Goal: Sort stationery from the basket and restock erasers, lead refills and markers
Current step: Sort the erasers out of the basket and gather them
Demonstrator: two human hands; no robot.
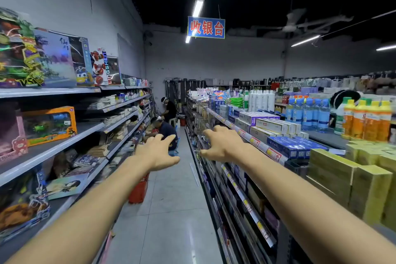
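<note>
Red plastic basket point(138, 194) is seen standing on the grey floor point(171, 210) of a shop aisle, close against the foot of the left-hand shelving, partly covered by the left forearm. Its contents cannot be told from this angle. Both arms are stretched forward over the aisle. The left hand point(157, 151) is held in the air with its fingers point(169, 138) spread and a little bent; nothing is gripped. The right hand point(221, 144) is held likewise beside the right-hand shelving, fingers point(209, 133) spread and hooked, nothing pinched; whether the shelf edge is touched cannot be told. The two hands are kept apart, well above and beyond the basket.

Boxed toys point(49, 125) are stacked on the left shelves, with flat printed packs below. On the right shelving, long cartons point(276, 125) are laid in rows, blue-capped bottles point(306, 113) and orange bottles point(368, 122) are stood upright behind them, and yellow-green boxes point(342, 173) are piled at the near end. Small hanging goods by the right hand are too blurred to name. Two people point(165, 129) are seen low down further along the aisle, under a blue hanging sign point(206, 27).
</note>
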